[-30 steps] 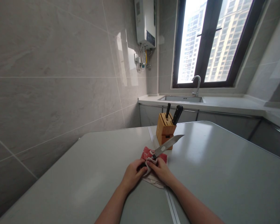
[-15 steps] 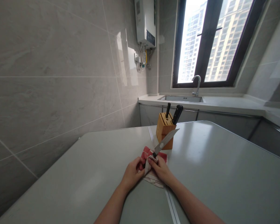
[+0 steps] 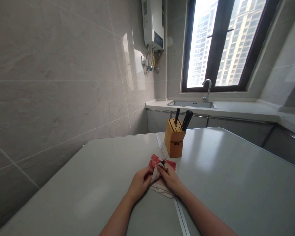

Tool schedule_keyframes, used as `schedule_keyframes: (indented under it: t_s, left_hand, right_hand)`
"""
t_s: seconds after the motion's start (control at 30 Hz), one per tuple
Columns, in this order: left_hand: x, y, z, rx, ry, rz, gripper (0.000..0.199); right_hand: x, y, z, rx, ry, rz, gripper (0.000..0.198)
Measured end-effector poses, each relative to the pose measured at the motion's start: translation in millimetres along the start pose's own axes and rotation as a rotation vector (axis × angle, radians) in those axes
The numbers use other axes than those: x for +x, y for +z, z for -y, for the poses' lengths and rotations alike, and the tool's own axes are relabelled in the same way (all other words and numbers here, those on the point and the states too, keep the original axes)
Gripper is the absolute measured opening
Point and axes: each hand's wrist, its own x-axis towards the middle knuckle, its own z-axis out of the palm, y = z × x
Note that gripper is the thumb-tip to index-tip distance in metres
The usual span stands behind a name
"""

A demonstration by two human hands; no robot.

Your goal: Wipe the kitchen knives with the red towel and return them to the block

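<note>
A red and white cloth [image 3: 159, 189] lies bunched on the table between my hands. My right hand [image 3: 170, 180] is closed on a fold of it, wrapped about the handle of a kitchen knife [image 3: 163, 162]. Only a dark bit of that handle shows, and the blade is seen nearly edge-on as a thin line. My left hand [image 3: 140, 182] pinches the cloth on the other side; whether its fingers also touch the handle is hidden. Just beyond the cloth stands a wooden knife block [image 3: 173, 141], with two black-handled tools [image 3: 187, 120] in its slots.
The pale table [image 3: 108, 170] has a metal seam strip [image 3: 180, 214] running through it under the cloth. Behind it is a counter [image 3: 241, 108] with a sink [image 3: 190, 104] and faucet [image 3: 207, 89]. A tiled wall [image 3: 64, 108] borders the left side.
The knife has rotated about its handle, so its blade has gone from showing its broad side to nearly edge-on. Both hands stay in almost the same place.
</note>
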Motion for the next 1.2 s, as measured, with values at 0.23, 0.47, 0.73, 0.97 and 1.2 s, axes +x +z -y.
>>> schedule_keyframes:
  t_s: [0.23, 0.47, 0.73, 0.97, 1.2]
  left_hand:
    - [-0.6, -1.8, -6.2, -0.013, -0.005, 0.002, 0.018]
    - [0.2, -3.3, -7.5, -0.011, 0.014, 0.009, 0.021]
    - [0.2, -0.8, -1.4, 0.034, 0.004, -0.001, 0.03]
    - [-0.4, 1.0, 1.4, -0.005, -0.029, -0.018, 0.037]
    - [-0.5, 1.2, 2.1, -0.043, -0.049, -0.021, 0.041]
  right_hand:
    - [0.3, -0.3, 2.3, 0.015, -0.009, 0.003, 0.026]
    - [0.3, -0.6, 2.3, -0.016, -0.001, 0.003, 0.025]
    - [-0.2, -0.2, 4.5, 0.015, -0.007, 0.018, 0.026]
    - [1.0, 0.1, 1.9, 0.014, -0.004, 0.019, 0.029]
    - [-0.2, -0.5, 2.6, 0.014, -0.003, 0.031, 0.027]
